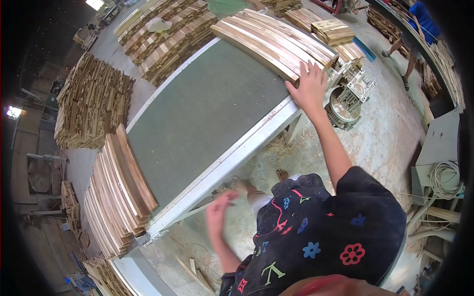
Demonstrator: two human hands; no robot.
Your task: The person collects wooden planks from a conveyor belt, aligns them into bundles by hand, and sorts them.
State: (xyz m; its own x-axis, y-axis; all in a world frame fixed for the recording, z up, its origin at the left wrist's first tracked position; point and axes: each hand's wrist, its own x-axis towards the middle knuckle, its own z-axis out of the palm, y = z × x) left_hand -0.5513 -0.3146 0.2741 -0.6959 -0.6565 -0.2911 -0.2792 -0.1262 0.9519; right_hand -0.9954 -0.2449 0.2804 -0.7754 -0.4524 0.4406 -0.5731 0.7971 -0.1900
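Note:
My right hand (311, 89) rests with spread fingers on the near ends of a row of wooden strips (276, 42), at the far right end of a green conveyor belt (197, 113). In front of my body, my left hand (220, 209) hangs in the air beside the belt's white metal edge (222, 165). It is smeared by motion, and its fingers cannot be made out. A second row of wooden strips (118, 190) lies side by side at the belt's left end.
Stacks of wood (94, 103) stand on the floor beyond the belt. A motor (345, 106) sits under its right end. A person in green (227, 7) is behind the strips; another person's legs (409, 66) show at upper right. Coiled hose (444, 177) hangs at right.

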